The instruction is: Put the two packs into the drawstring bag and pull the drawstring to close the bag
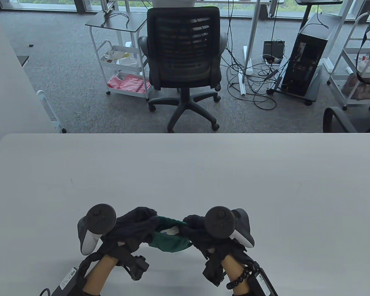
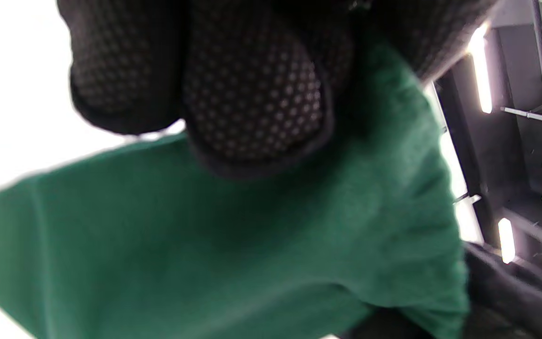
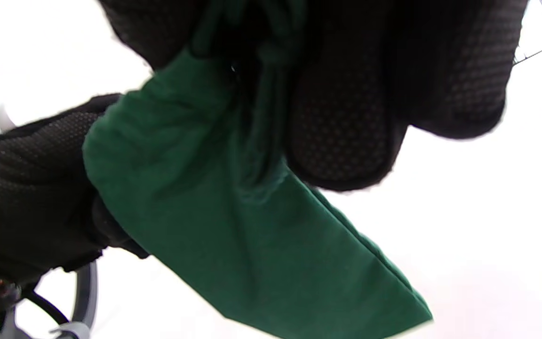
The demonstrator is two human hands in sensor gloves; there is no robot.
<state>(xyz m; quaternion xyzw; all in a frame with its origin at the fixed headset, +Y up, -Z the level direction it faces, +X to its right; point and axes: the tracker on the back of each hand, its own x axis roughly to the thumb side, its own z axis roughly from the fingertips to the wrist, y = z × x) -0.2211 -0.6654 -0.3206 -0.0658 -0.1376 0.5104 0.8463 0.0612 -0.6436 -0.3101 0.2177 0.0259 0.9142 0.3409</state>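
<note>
Both hands are gripping the green drawstring bag between them, just above the near part of the white table. The left hand is curling its fingers over the cloth at one side of the mouth; the right hand is bunching the gathered top under its fingertips. Something pale is showing inside the mouth, likely a pack. The cord itself is hidden, so pulling cloth instead of cord could be leaving the mouth open, and a slipping grip could be spilling the contents.
</note>
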